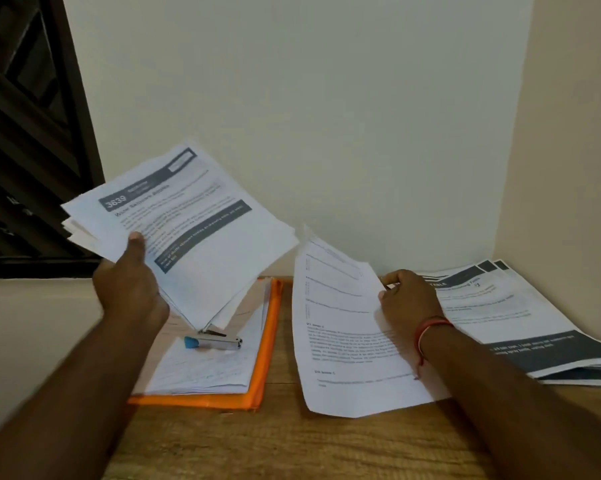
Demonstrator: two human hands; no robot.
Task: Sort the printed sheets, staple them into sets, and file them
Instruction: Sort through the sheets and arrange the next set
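Stack of sheets: raised, grasped by left hand. Single sheet: middle of bench, edge pinched by right hand. Stapler: on papers in orange folder, bench's left edge.

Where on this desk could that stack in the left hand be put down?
Bare table runs along the near edge, in front of the orange folder and the sheet in the right hand. Only a narrow strip lies between folder and sheet. The folder carries papers and a stapler; a pile covers the right corner.
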